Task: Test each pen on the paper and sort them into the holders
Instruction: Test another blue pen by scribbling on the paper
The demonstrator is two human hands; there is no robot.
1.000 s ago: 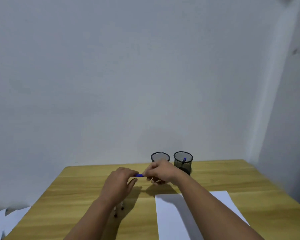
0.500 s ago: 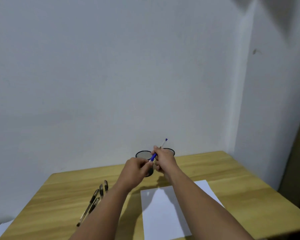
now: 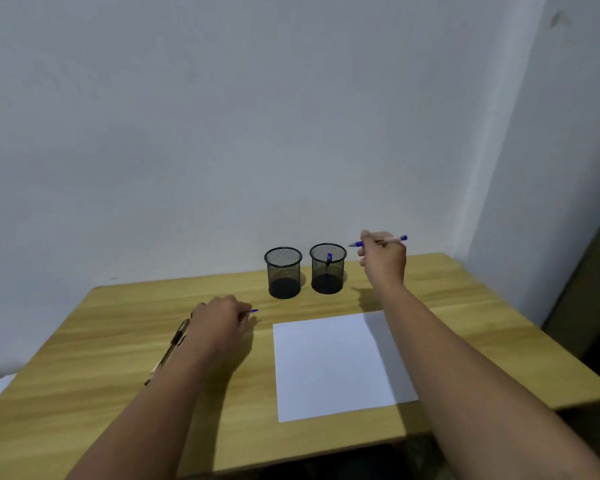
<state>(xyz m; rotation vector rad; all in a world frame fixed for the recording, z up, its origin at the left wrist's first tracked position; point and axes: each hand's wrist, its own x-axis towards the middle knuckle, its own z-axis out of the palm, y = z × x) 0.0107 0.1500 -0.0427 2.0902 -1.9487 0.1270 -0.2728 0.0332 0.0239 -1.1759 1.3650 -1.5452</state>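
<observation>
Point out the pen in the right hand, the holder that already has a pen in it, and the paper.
Blue-capped pen point(image 3: 388, 240), head view, on its barrel.
Right black mesh holder point(image 3: 327, 271), head view, on its front wall.
White paper sheet point(image 3: 329, 362), head view, on its middle.

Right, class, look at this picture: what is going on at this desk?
A person is sorting pens at a wooden table. The right hand holds an uncapped blue pen in the air beside the two mesh holders. The left hand rests on the table gripping a small blue piece, probably the cap. The right holder already has one pen; the left holder looks empty. The paper looks unmarked, and more pens lie by the left forearm.
</observation>
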